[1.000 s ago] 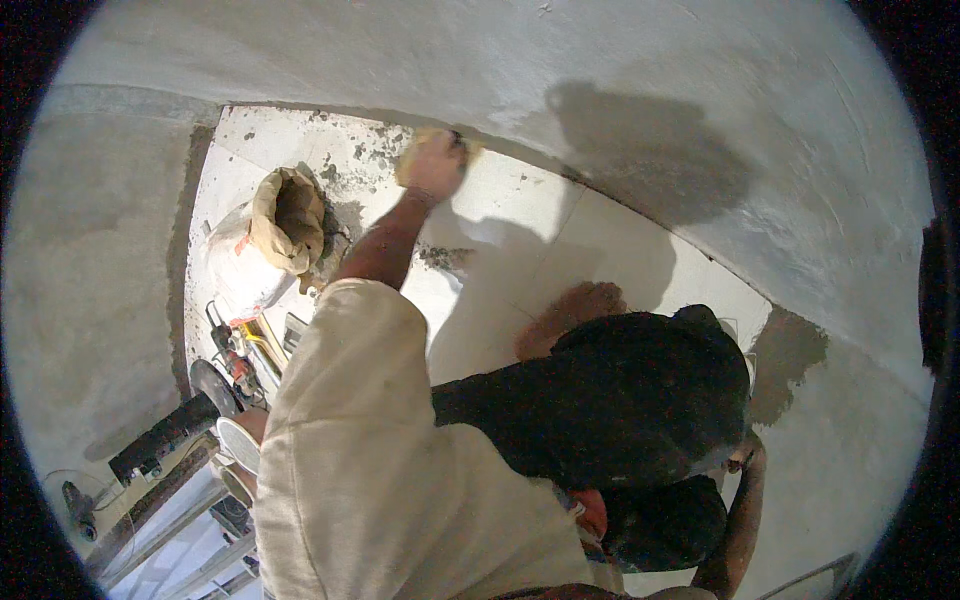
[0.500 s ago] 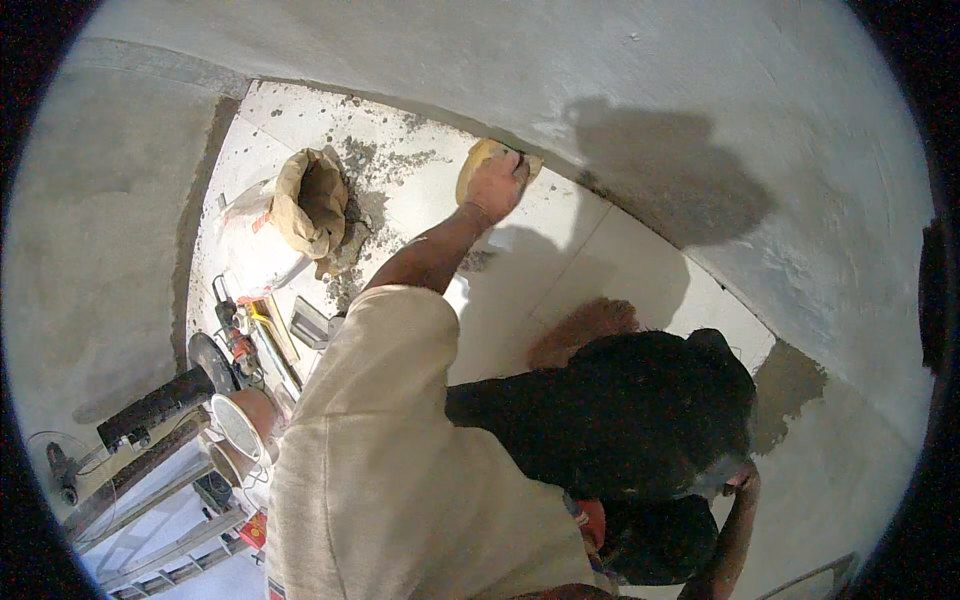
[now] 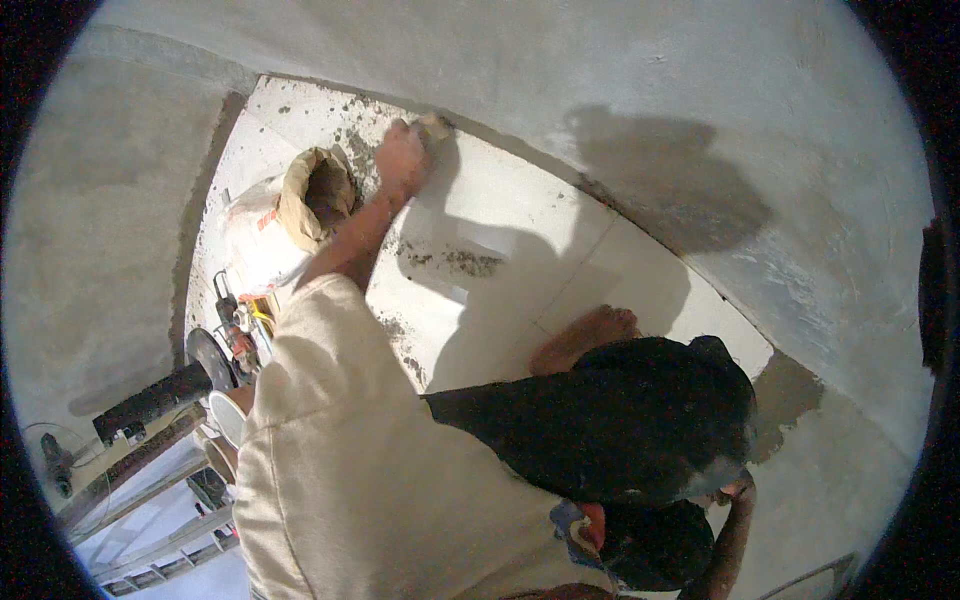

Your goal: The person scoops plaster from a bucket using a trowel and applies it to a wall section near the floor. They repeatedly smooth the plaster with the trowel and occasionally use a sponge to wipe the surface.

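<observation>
My left hand [image 3: 402,160] reaches out over the white tiled floor [image 3: 520,275], close to the foot of the plastered wall. Its fingers are closed on a tan sponge [image 3: 436,127], which is pressed down near the wall's lower edge and is blurred by motion. Grey mortar crumbs [image 3: 465,262] lie scattered on the tiles around that arm. Left of the forearm stands an open paper sack [image 3: 300,200]. My right hand [image 3: 738,487] rests against the knee of my black trousers [image 3: 640,425]; most of its fingers are hidden.
Plastered walls [image 3: 640,60] meet the floor ahead and at the left. An angle grinder [image 3: 235,335], a dark disc [image 3: 208,358] and a pale bucket [image 3: 228,415] crowd the left side. A ladder [image 3: 170,560] lies at lower left. My bare foot [image 3: 585,338] is on the tiles.
My left hand has swept left along the wall's foot with the sponge. My body has leaned left, and more crumbs show on the tiles. The right hand has stayed at the knee.
</observation>
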Available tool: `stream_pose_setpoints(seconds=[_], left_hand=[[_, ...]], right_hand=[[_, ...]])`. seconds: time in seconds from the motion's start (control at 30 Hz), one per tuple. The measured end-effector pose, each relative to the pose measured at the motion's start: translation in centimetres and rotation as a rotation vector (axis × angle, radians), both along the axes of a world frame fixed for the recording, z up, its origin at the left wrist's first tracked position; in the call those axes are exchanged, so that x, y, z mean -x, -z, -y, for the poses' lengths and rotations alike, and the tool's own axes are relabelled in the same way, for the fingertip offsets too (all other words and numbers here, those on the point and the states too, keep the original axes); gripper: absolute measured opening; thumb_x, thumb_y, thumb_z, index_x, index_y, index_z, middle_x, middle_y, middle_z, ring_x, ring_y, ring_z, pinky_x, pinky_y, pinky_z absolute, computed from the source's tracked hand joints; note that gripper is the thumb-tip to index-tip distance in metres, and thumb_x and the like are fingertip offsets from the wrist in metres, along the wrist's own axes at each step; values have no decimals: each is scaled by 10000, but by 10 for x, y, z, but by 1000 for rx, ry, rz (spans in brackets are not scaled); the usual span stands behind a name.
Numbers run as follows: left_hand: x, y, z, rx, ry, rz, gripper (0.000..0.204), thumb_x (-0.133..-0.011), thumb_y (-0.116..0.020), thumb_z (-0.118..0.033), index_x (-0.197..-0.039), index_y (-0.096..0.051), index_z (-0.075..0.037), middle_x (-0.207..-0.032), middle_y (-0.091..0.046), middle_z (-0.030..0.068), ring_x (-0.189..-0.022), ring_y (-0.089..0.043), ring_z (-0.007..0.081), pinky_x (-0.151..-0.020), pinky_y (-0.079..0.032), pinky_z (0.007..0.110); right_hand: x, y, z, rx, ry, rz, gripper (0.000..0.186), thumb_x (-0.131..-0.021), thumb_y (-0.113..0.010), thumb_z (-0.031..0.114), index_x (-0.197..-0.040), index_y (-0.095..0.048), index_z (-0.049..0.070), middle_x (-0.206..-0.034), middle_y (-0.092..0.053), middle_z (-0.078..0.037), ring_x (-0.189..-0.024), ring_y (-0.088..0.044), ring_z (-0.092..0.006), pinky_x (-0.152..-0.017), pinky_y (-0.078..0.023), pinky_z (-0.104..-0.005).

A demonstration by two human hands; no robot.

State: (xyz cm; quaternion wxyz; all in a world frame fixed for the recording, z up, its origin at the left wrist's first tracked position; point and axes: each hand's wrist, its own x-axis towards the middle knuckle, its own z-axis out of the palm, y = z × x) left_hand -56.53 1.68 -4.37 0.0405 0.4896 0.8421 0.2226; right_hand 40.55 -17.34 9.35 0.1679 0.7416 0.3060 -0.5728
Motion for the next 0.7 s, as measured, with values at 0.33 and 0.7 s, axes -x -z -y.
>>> stream_pose_setpoints(seconds=[0.33,0.7], left_hand=[[-173,69,-24,513,652,177,315,-997,-606,-291,-1186,-665,-46,-1163,-705,155,-998,-700,320,-827,-598,537],[11,31,-59,424,379,221,577,-954,-656,-508,-1278,-681,-31,-1211,-736,186,-1125,-710,282,-916,-577,424]], right_hand=[[15,-2,-35,13,-109,-9,455,-992,-634,328,-1362,-620,64,-1257,-721,-75,-1015,-679,-259,-906,-572,-407],[9,11,-27,-15,-109,-16,433,-981,-657,303,-1345,-633,71,-1257,-722,-67,-1029,-679,-246,-913,-570,-396]])
